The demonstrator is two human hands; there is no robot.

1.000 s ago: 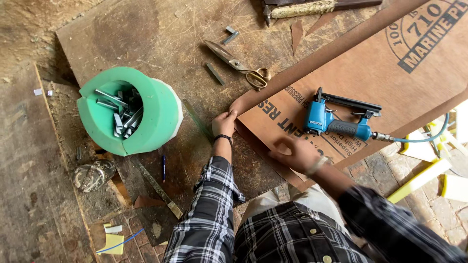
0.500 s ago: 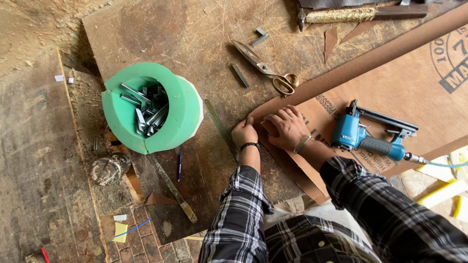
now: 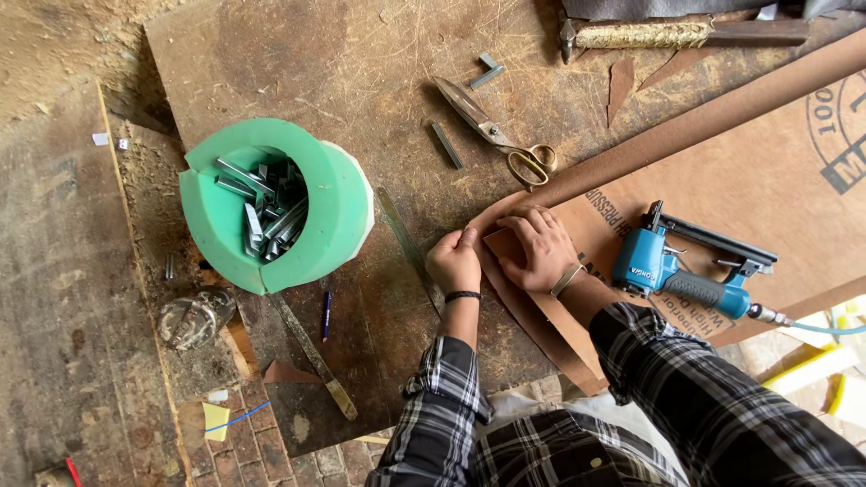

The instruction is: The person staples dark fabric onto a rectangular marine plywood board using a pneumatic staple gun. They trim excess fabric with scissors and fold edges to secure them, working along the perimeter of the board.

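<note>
The grip of the left hand is closed: thumb and fingers pinch the rounded end of the brown strip where it curls around the corner of the brown board. The right hand lies flat just beside it at 3 o'clock, fingers together and pressing down on that same corner, clamped on nothing. Both hands sit near the middle of the view, on the worn wooden surface.

The brown strip is long and narrow; from the hands its long axis runs up toward 2 o'clock along the board's edge, while a shorter leg folds back toward 5 o'clock along the other edge.

At 9 o'clock from the left hand stands a green round tub with a notch in its rim, open at the top and holding a loose heap of grey metal staple strips. At 8 o'clock from the tub a small clear jar lies on its side; what it holds I cannot tell.

At 3 o'clock from the right hand a blue pneumatic stapler rests on the board, its hose end pointing toward 4 o'clock. Scissors lie at 12 o'clock from the hands, handles near the strip, blades pointing toward 10 o'clock. A hammer lies along the top edge
</note>
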